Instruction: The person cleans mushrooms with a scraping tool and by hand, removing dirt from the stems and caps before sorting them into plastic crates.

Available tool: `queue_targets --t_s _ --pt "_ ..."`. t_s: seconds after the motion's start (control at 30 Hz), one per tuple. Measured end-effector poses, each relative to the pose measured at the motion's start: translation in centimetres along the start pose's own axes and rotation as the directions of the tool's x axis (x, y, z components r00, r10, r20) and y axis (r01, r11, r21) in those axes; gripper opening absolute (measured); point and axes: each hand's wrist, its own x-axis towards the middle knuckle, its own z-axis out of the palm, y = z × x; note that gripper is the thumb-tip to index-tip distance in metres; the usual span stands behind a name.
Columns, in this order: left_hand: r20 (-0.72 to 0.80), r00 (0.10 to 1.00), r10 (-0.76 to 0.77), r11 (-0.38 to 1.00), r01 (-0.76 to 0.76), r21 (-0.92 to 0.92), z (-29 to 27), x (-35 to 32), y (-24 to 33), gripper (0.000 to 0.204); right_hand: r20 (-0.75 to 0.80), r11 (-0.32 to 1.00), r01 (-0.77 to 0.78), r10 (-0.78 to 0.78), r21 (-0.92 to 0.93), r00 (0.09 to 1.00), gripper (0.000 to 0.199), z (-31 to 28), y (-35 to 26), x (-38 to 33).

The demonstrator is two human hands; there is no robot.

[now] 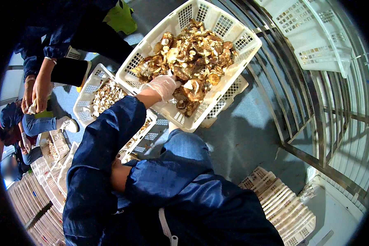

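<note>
Blue jacket: nearest the camera, below the large white crate; pale zip (165, 223) down the front of the jacket (217, 205).
Large white crate (222, 26): landmark, slotted sides, tilted in view.
Mushrooms (201, 53): brown and pale, heaped inside the large white crate.
Left hand (162, 87): clear glove, over the near-left wall of the large white crate, touching mushrooms; fingers partly buried, can't tell if gripping.
Right hand (117, 161): below-left of the large white crate, crossed behind the left sleeve (110, 127), mostly hidden; fingers' state can't be told.
Side crate (85, 104): left of the large white crate, pale pieces (106, 98) inside.
Co-worker's hands (41, 92): farther left of the large white crate, bare, holding something small and pale.
Metal rack (305, 158): right of the large white crate.
Nested crates (281, 207): below-right of the large white crate, on blue-grey floor (242, 143).
</note>
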Motion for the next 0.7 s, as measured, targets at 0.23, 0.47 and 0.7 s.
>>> queue_targets --t_s 0.23,0.47,0.7 --pt "0.170 0.984 -0.054 0.969 0.093 -0.229 0.7 1.3 -0.6 0.053 -0.010 1.000 -0.003 0.004 0.023 1.000 0.043 0.9 0.7 -0.2" --pt "0.198 0.979 -0.047 0.961 0.098 -0.257 0.9 1.1 -0.1 0.062 -0.020 0.999 -0.001 0.001 0.046 1.000 0.044 1.6 1.2 -0.4" --pt "0.327 0.945 0.000 0.994 0.036 -0.103 1.3 1.9 0.4 0.058 -0.037 0.997 0.016 -0.013 0.075 0.999 0.045 2.7 1.7 -0.3"
